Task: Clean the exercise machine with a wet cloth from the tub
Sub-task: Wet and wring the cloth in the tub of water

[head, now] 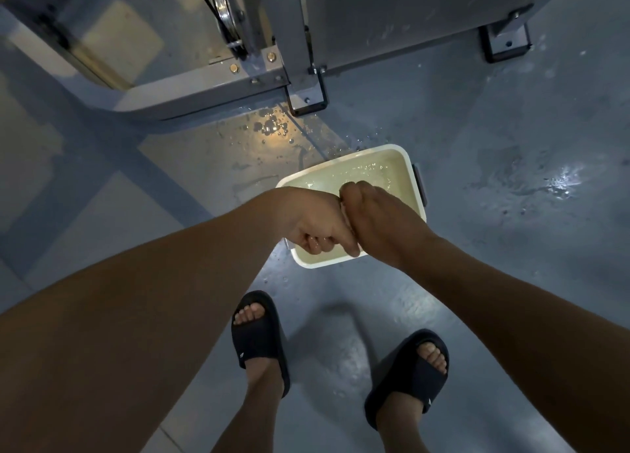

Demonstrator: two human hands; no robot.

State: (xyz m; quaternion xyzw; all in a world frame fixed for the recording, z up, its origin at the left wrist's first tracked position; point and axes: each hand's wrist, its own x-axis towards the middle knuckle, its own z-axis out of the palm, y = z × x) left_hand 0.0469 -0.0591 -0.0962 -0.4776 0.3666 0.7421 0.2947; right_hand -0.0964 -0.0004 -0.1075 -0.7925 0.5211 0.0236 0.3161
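Nearest, black slides [259,336] are worn on a wet grey floor [511,234]. Above them, two fists are held together over the tub [395,156]. The left hand [315,220] and the right hand [378,217] are clenched on a cloth [345,214], of which only a pale sliver is seen between them. Water is held in the cream tub. Beyond it, droplets [272,128] are scattered on the floor before the grey machine [204,91].
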